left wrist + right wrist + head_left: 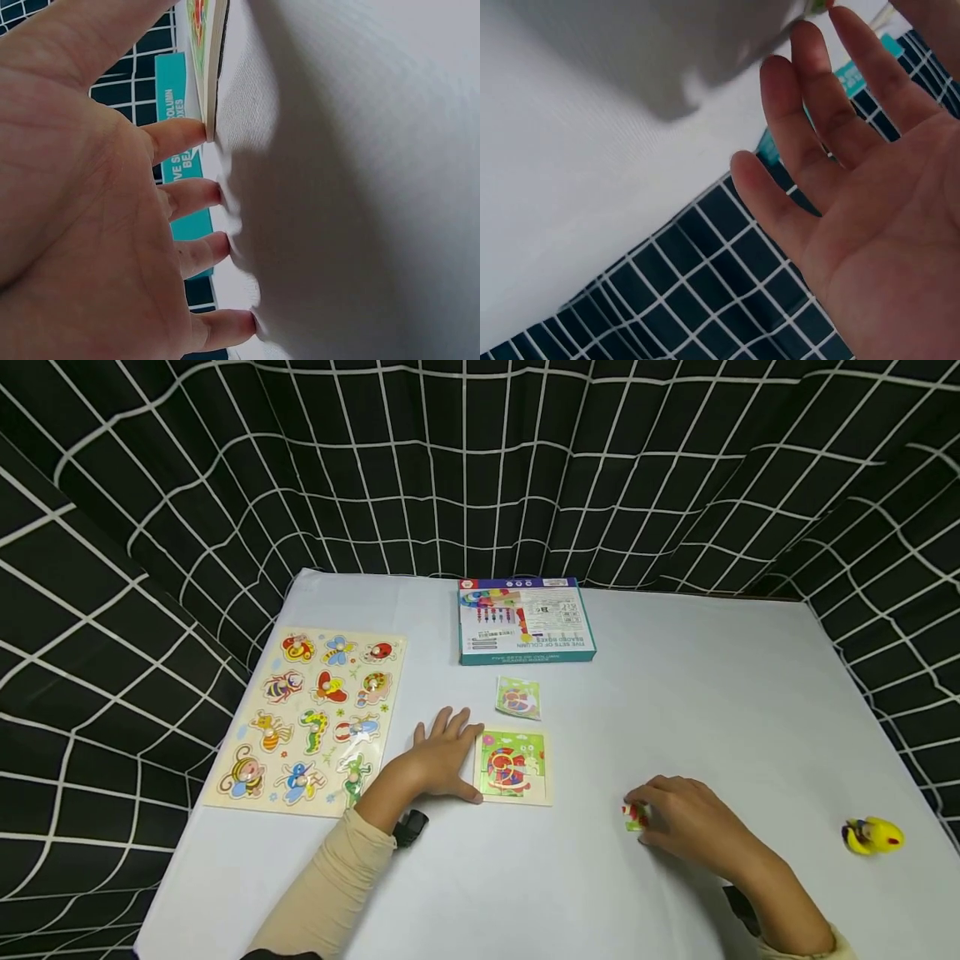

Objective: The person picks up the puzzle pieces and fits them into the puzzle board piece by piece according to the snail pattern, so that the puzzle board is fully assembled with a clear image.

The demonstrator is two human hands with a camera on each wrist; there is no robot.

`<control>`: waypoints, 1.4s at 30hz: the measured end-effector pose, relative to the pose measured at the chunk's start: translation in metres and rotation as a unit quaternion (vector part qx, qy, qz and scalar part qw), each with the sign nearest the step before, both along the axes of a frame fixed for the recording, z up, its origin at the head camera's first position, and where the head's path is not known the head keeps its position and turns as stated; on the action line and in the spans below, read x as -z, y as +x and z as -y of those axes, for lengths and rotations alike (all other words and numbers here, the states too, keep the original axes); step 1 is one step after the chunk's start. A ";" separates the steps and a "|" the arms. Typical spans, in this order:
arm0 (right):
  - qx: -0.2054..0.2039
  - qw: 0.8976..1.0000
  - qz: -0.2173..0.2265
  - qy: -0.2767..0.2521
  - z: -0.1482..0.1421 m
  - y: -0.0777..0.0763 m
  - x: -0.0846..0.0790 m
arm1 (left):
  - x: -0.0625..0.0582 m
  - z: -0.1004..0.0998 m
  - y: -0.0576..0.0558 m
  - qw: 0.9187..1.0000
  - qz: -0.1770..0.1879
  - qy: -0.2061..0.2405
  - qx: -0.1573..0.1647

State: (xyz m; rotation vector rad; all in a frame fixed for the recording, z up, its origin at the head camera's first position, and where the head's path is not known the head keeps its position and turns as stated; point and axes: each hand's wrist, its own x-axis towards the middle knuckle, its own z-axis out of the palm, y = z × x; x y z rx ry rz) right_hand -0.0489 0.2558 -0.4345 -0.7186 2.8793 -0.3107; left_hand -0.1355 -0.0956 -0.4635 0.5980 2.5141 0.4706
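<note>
A small square puzzle [512, 767] with a red snail on green sits in a pale wooden frame, bare wood showing at its lower right. My left hand [442, 760] spreads its fingers at the frame's left side. In the left wrist view one fingertip touches the frame's corner [211, 127], and the other fingertips rest on the white cloth. Off to the right, my right hand [686, 818] pinches a small red-and-green puzzle piece [634, 817] between thumb and index finger. Only a sliver of that piece [817, 6] shows in the right wrist view.
Behind the puzzle lies a small snail picture card [518, 698], then a flat teal box [527, 622]. A large insect puzzle board [307, 718] lies left, by my left forearm. A yellow toy [872, 836] sits far right. Black grid-patterned curtain [495, 468] surrounds the table.
</note>
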 end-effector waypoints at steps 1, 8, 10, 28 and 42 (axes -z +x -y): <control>0.000 1.000 -0.005 0.000 0.000 0.000 0.001 | 0.000 0.000 0.000 1.000 0.000 0.000 0.000; -0.017 0.998 -0.053 -0.008 -0.001 0.000 0.012 | -0.002 -0.001 0.001 1.000 0.000 0.005 0.002; -0.019 0.998 -0.059 -0.009 -0.001 0.000 0.014 | -0.003 -0.002 0.001 1.000 0.000 0.005 0.003; -0.116 0.985 -0.124 -0.011 0.081 -0.032 0.021 | -0.002 -0.006 -0.001 1.000 -0.001 0.000 0.002; -0.101 0.982 -0.158 0.020 0.097 -0.036 0.028 | -0.003 -0.009 -0.002 1.000 -0.012 -0.006 0.008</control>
